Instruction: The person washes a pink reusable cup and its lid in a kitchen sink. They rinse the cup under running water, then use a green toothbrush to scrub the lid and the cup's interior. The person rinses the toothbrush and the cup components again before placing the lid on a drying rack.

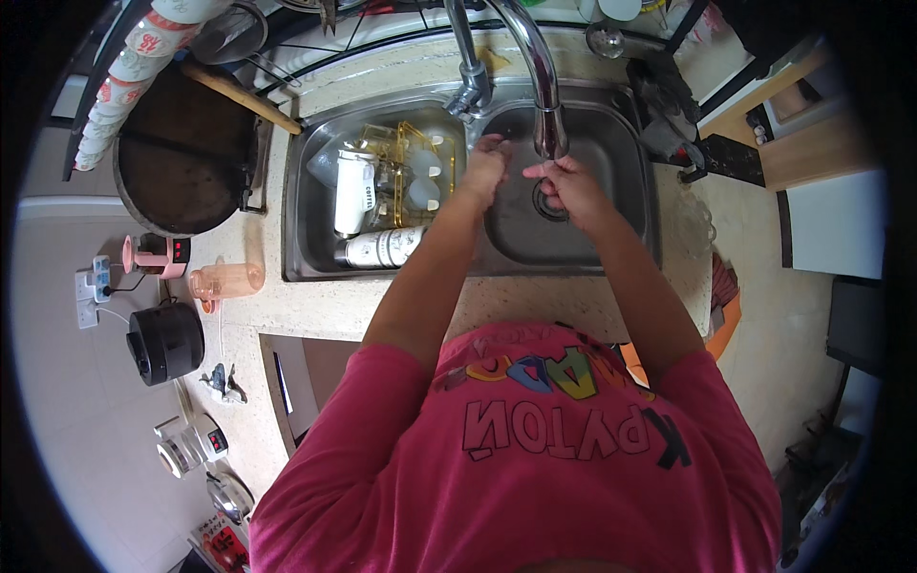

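Note:
My left hand (488, 170) is over the divider between the two basins of a stainless steel sink (473, 266), its fingers curled; whether anything is inside them is hidden. Just below the spout of the chrome faucet (548, 107) is my right hand (569, 188), index finger stretched out to the left and no object visible in it. The drain (549, 204) shows partly behind that hand. In the left basin stand a white tumbler (353, 190) and a gold wire rack (402, 168) among clear glassware. A patterned white bottle (383, 248) lies at the basin's near side.
Left of the sink are a large dark pan (183, 150) with a wooden handle (243, 100) nearby, a pink plastic bottle (228, 281) and a black appliance (166, 344). Stacked bowls (136, 64) hang over the upper left. Dark cloths (663, 114) drape at the sink's right corner.

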`<state>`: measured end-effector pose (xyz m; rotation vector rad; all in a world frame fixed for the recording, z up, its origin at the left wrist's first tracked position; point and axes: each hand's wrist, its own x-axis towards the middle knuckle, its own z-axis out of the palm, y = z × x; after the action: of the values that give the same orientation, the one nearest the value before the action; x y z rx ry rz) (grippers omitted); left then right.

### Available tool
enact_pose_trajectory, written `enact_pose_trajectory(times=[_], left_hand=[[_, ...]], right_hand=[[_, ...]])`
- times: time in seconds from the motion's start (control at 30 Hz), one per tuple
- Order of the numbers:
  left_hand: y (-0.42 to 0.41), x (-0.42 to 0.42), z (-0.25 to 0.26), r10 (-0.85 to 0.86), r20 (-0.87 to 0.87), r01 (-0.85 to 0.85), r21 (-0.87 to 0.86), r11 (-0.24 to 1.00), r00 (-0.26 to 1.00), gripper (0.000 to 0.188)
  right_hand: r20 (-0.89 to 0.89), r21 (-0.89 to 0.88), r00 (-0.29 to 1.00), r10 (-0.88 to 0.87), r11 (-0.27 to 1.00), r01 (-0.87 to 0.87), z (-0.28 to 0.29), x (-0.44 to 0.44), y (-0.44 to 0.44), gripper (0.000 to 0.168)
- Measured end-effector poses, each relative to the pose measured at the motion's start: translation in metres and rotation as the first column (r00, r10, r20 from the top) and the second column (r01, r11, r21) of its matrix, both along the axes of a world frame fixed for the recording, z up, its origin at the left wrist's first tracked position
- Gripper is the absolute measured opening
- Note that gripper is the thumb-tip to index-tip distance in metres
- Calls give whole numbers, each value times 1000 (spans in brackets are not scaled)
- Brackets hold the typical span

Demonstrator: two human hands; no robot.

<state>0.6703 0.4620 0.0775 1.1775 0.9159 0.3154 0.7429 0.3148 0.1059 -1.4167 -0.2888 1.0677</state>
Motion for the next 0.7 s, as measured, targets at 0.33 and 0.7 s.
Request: enact_pose_trajectory(times=[0.33, 0.7], left_hand=[[74, 25, 30, -143, -10, 129, -374, 918, 990, 9], [-16, -81, 135, -420, 353, 354, 239, 904, 836, 26]], right_hand=[[195, -86, 956, -218, 967, 238, 12, 7, -57, 17], [637, 463, 667, -387, 884, 71, 168, 3, -74, 15]])
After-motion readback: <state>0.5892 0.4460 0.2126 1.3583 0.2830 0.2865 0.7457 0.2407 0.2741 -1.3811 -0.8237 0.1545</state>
